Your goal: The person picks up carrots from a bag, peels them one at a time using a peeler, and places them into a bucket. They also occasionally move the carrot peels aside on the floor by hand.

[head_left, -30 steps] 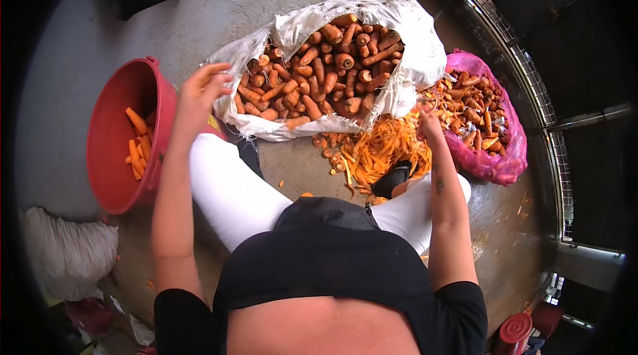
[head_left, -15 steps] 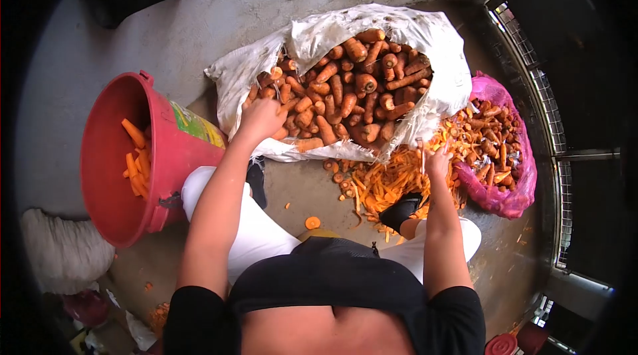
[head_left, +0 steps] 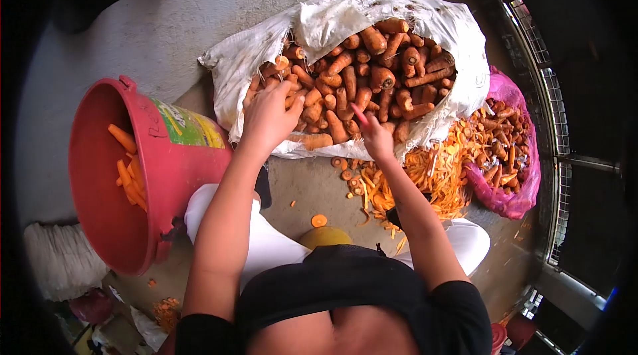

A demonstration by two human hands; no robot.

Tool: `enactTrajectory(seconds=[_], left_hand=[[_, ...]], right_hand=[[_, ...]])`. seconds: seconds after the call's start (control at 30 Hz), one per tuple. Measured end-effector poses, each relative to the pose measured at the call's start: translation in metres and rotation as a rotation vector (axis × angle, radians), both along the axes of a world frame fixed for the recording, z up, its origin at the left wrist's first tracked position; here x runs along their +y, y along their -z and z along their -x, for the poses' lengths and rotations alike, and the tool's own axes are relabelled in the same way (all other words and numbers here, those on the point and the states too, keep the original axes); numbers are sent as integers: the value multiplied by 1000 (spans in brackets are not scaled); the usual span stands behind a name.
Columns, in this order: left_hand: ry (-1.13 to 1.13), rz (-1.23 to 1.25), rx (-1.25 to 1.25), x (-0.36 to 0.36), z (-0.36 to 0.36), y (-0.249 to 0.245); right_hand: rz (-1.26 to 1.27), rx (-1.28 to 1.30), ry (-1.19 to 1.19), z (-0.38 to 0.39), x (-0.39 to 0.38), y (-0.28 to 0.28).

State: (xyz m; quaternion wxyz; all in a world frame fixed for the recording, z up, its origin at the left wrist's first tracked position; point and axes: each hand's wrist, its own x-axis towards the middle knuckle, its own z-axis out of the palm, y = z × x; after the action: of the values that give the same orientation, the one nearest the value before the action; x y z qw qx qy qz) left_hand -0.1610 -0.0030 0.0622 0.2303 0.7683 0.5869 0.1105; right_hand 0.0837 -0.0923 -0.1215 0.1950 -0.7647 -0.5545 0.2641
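Observation:
My left hand (head_left: 269, 119) reaches over the left part of the carrots, fingers spread and thumb apart, close to or touching several unpeeled carrots (head_left: 350, 82). Those carrots fill the torn opening of a large white woven sack (head_left: 246, 52). My right hand (head_left: 377, 139) is closed around a slim red tool (head_left: 359, 114) pointing up and left, at the front edge of the pile. Its working end is too blurred to tell its kind. Below the sack, orange peelings (head_left: 435, 179) and cut carrot ends lie heaped on the floor.
To the left a red bucket (head_left: 156, 185) lies tilted with its mouth facing left, several peeled carrots (head_left: 133, 179) inside. A pink mesh bag (head_left: 528, 179) of carrot scraps stands at the right, near a metal-framed grille (head_left: 553, 109). A wall (head_left: 219, 6) rises behind the sack.
My right hand has moved left from above the peelings to the front of the carrots, with the tool still in it. My left hand has spread its fingers over the pile.

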Motion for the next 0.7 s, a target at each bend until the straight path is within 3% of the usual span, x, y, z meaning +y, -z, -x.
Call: enactTrajectory(seconds=[0.1,0.17,0.27,0.4,0.5,0.7], left_hand=[[-41,24,37,0,4,9],[-14,2,-49,-1,10,11],[-39,36,-92,2,16,11],[-47,51,-76,1,26,18],[-38,25,-127,1,28,18],[-19,66,-70,-1,22,19]], right_hand=[[-117,-3,-119,19,36,36],[146,63,-29,31,59,52],[188,52,18,47,70,74],[354,-105,-93,61,75,101],[335,-167,-198,65,72,108],[270,-187,-113,74,68,123]])
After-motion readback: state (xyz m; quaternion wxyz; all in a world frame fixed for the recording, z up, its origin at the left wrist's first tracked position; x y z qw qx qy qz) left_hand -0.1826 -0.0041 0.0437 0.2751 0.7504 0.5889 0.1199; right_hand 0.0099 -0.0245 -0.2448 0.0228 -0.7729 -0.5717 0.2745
